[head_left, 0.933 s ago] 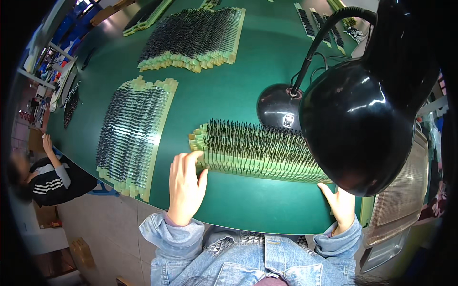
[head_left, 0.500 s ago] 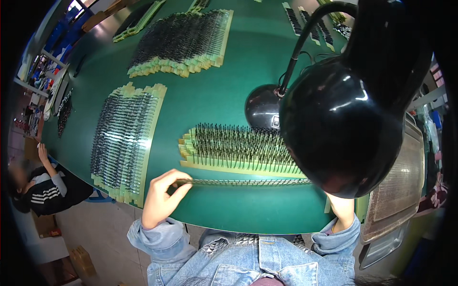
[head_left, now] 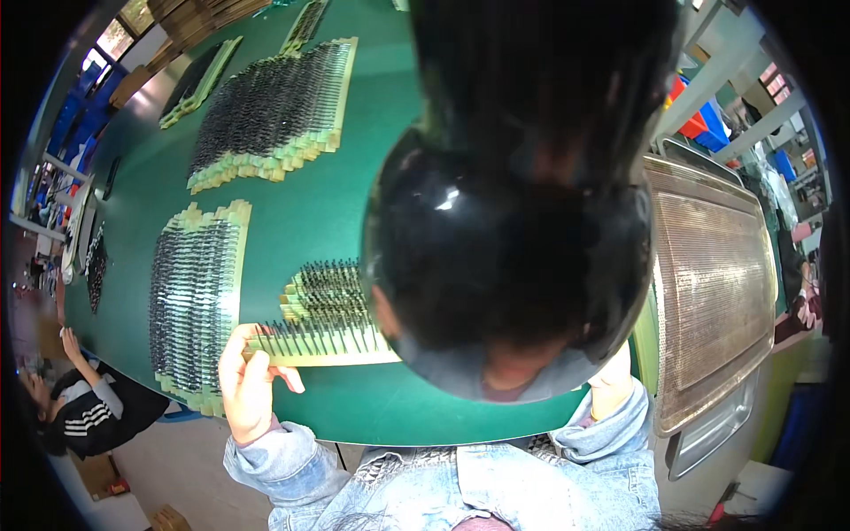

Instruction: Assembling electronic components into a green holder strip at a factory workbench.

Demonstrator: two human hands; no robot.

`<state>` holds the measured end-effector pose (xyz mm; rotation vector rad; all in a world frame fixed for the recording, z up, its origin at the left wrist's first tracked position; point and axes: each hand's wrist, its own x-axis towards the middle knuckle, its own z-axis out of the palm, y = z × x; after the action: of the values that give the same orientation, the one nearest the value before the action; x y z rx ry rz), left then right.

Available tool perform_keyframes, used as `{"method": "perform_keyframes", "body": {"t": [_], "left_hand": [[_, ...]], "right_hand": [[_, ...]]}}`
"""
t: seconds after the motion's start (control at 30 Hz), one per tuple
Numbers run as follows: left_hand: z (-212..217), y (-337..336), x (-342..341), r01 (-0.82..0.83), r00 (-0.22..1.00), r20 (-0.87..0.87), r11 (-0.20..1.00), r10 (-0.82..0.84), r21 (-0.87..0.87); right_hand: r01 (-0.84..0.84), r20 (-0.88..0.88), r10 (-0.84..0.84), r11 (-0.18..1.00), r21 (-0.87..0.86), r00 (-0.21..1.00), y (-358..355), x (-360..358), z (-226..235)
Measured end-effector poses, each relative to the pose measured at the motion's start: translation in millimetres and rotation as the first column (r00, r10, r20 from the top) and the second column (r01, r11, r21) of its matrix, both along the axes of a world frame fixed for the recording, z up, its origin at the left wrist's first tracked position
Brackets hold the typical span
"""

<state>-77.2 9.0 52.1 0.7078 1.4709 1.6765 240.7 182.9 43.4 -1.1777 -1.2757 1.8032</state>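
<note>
My left hand (head_left: 247, 389) pinches the left end of a pale yellow-green strip (head_left: 341, 358) that carries a row of thin black pins. The strip is held with its pins pointing away from me, over the near part of the green table. Its right part disappears behind a shiny black lamp head (head_left: 505, 292). My right hand (head_left: 611, 388) shows only at the lamp's lower right edge; its fingers are hidden. Just beyond the held strip lies a stack of similar pinned strips (head_left: 323, 290), partly covered by the lamp.
Left of my hand lies another pile of pinned strips (head_left: 197, 301), with a larger pile (head_left: 270, 111) farther back. A ribbed metal-coloured tray (head_left: 713, 283) stands at the right of the green table (head_left: 305, 212). Another person (head_left: 97, 407) sits at the far left.
The strip, seen edge-on before, has tipped so its face and pins show. My left hand appears farther left and lower. The view has shifted, and the lamp now covers the middle.
</note>
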Motion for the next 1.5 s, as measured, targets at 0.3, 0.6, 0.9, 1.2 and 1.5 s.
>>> {"method": "perform_keyframes", "body": {"t": [0.3,0.6,0.9,1.2,1.5], "left_hand": [[-3,7,3,-0.118,0.993,-0.004,0.990,0.118,-0.078],[-9,9,0,-0.234,0.965,0.096,0.967,0.243,-0.097],[24,37,49,-0.109,0.991,-0.081,0.992,0.104,-0.060],[15,42,53,0.063,0.998,0.031,0.994,-0.060,-0.094],[17,47,54,0.096,0.995,0.001,0.985,-0.097,0.146]], "right_hand": [[-0.128,-0.190,0.131,0.991,0.026,0.973,-4,9,-7],[-0.101,-0.200,0.123,0.988,0.116,0.972,-6,11,-8],[-0.004,0.268,-0.249,0.725,0.688,0.931,4,14,-20],[0.271,0.126,-0.397,0.794,0.545,0.909,8,44,-51],[0.145,-0.806,-0.346,0.938,-0.316,0.480,20,27,-23]]}}
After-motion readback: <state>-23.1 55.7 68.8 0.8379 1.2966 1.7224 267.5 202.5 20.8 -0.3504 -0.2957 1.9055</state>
